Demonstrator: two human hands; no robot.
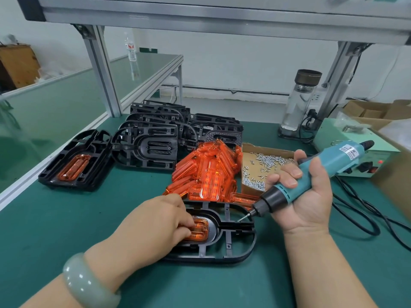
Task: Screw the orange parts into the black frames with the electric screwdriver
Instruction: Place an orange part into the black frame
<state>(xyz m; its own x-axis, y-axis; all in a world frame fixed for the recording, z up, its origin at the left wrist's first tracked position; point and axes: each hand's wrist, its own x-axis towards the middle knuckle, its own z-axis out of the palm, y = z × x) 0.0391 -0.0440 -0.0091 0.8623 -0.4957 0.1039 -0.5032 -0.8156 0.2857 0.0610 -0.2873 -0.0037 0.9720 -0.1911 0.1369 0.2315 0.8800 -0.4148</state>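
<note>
While my left hand (160, 221) lies over the frame (231, 241) in front of me, its bent fingers hold the orange part (201, 228) down in the middle pocket of this frame. The frame lies flat on the green mat (77, 223), close to me, and most of the part is under my fingers; only its right end shows. My right hand (304, 194) grips the screwdriver (315, 172), all fingers closed around its blue-green body, the palm turned toward me. The tool is tilted, with the black nose low and to the left, and the bit (243, 217) is over the right half of the frame; I cannot tell if its tip touches the plastic, or if a screw sits on it. Just behind the frame is a pile (211, 172) of loose orange parts, reaching to its far rim. Right of the pile stands a low carton (251, 147) with many small screws (266, 160) inside. Farther back is a stack (155, 134) of black frames, and to the left a second stack (77, 161) has an orange part seated in its top frame. A glass bottle (298, 101) stands behind the carton, a pale box (355, 161) with a red light is at the right, and black cables (367, 210) lie on the mat beside it. On my left wrist is a green bracelet (89, 283).
</note>
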